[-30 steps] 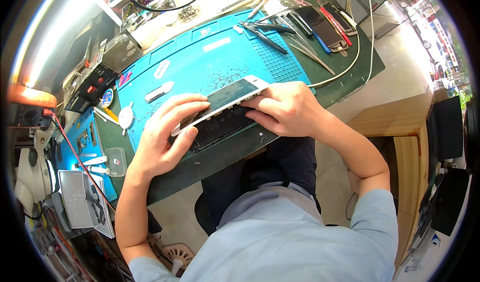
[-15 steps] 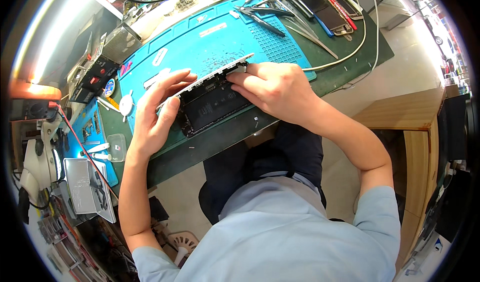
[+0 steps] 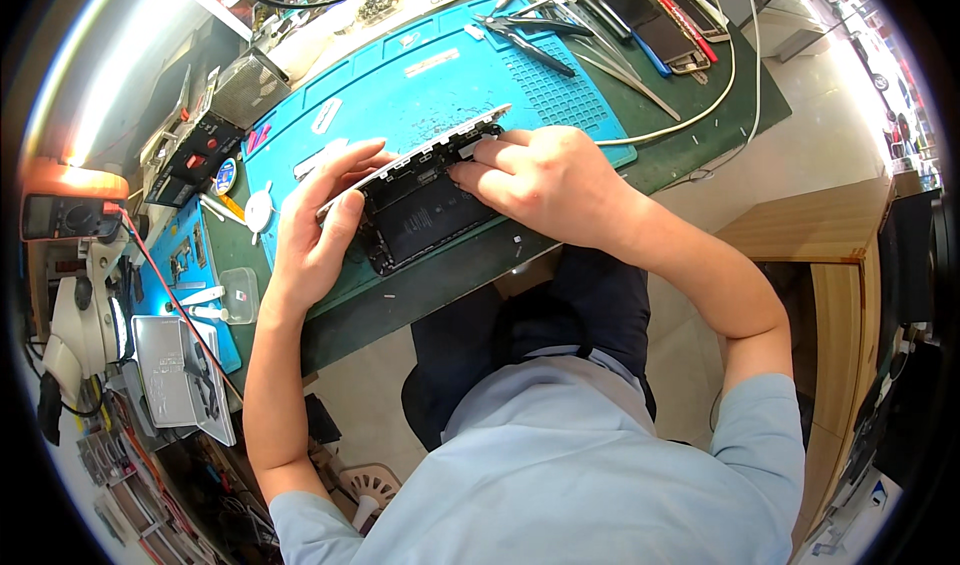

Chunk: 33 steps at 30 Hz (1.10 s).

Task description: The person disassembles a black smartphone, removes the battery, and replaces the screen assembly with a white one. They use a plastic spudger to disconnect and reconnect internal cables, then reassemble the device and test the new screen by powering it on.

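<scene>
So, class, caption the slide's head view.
Left hand holds screen tilted up from phone body; right hand at one end.

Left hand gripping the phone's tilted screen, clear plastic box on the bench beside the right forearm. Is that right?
Not quite: the head view shows the clear plastic box beside the left forearm. The left hand does grip the phone's tilted screen.

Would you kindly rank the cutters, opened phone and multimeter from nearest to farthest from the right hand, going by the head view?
1. Opened phone: immediately left of the right hand.
2. Black-handled cutters: beyond it, mostly on the blue mat.
3. Orange multimeter: far left.
</scene>
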Motion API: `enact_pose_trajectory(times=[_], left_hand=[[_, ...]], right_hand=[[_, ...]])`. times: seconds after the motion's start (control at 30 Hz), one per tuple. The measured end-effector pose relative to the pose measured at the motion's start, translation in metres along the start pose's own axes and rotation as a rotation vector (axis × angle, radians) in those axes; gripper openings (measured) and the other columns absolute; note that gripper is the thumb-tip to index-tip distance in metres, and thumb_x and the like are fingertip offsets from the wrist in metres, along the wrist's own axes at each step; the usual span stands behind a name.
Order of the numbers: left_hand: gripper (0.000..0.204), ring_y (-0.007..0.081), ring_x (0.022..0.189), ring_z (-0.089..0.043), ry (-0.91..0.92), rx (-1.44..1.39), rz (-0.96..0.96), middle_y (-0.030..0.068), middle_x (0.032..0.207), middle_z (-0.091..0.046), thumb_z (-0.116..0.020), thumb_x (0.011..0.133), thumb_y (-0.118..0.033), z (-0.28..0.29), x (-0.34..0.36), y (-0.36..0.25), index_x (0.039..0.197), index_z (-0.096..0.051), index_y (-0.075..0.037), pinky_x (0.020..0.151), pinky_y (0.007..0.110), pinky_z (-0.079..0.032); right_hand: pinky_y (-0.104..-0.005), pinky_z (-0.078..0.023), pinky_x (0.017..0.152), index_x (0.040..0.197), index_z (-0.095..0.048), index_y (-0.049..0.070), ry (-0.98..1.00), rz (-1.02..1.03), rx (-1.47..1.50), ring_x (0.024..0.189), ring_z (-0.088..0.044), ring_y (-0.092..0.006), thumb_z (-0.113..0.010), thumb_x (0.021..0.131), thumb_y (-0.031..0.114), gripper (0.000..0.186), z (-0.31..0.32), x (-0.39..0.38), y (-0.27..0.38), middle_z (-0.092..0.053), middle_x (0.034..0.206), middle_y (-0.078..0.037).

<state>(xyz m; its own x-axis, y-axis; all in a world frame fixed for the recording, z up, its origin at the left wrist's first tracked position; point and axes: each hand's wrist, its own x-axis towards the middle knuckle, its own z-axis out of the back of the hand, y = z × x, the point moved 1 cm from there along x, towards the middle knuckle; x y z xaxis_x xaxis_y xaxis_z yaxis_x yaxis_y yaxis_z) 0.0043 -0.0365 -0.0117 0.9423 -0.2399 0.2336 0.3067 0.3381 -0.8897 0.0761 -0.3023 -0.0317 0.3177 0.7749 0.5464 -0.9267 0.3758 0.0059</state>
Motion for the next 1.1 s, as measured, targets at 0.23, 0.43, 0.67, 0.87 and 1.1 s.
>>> enact_pose_trajectory(times=[0.23, 0.43, 0.67, 0.87, 1.1], left_hand=[[0.042, 0.0237, 0.124, -0.065, -0.011, 0.004, 0.027, 0.0162, 0.132, -0.069, -0.052, 0.107, -0.019, 0.001, 0.001, 0.001, 0.145, -0.058, -0.001, 0.106, 0.034, -0.048], [0.041, 0.0229, 0.124, -0.065, -0.019, 0.017, 0.024, 0.0159, 0.131, -0.069, -0.052, 0.107, -0.017, 0.001, 0.0, 0.0, 0.145, -0.059, -0.001, 0.106, 0.033, -0.048], [0.041, 0.0221, 0.124, -0.065, -0.031, 0.013, 0.045, 0.0154, 0.131, -0.069, -0.052, 0.107, -0.016, 0.001, 0.0, -0.001, 0.144, -0.059, -0.002, 0.106, 0.033, -0.047], [0.041, 0.0207, 0.122, -0.065, -0.032, -0.001, 0.03, 0.0147, 0.131, -0.07, -0.053, 0.107, -0.017, 0.001, 0.0, 0.0, 0.145, -0.06, -0.002, 0.104, 0.031, -0.048], [0.04, 0.0217, 0.122, -0.066, -0.011, 0.008, 0.044, 0.014, 0.13, -0.07, -0.054, 0.107, -0.016, 0.001, -0.001, -0.001, 0.143, -0.06, 0.0, 0.106, 0.033, -0.049]], right_hand=[[-0.0291, -0.053, 0.059, 0.081, -0.059, 0.012, -0.1, 0.062, -0.064, 0.07, -0.067, -0.0165, -0.067, 0.081, 0.014, 0.007, -0.003, 0.006, 0.004, -0.06, 0.081, -0.001], [-0.0269, -0.052, 0.06, 0.086, -0.065, 0.011, -0.145, 0.209, -0.154, 0.078, -0.065, -0.0132, -0.068, 0.08, 0.014, 0.008, 0.004, 0.006, 0.003, -0.06, 0.087, -0.001], [-0.0267, -0.052, 0.065, 0.098, -0.074, 0.008, -0.06, 0.3, -0.154, 0.087, -0.068, -0.0151, -0.069, 0.08, 0.013, 0.019, 0.005, 0.003, -0.005, -0.07, 0.103, -0.004], [-0.029, -0.053, 0.068, 0.092, -0.072, 0.009, -0.149, 0.254, -0.094, 0.086, -0.067, -0.0168, -0.069, 0.079, 0.013, 0.015, 0.003, 0.003, -0.007, -0.068, 0.097, -0.003], [-0.0312, -0.056, 0.07, 0.097, -0.074, 0.009, -0.161, 0.12, 0.044, 0.084, -0.069, -0.0176, -0.076, 0.078, 0.013, 0.019, 0.004, 0.001, -0.006, -0.074, 0.104, -0.005]])
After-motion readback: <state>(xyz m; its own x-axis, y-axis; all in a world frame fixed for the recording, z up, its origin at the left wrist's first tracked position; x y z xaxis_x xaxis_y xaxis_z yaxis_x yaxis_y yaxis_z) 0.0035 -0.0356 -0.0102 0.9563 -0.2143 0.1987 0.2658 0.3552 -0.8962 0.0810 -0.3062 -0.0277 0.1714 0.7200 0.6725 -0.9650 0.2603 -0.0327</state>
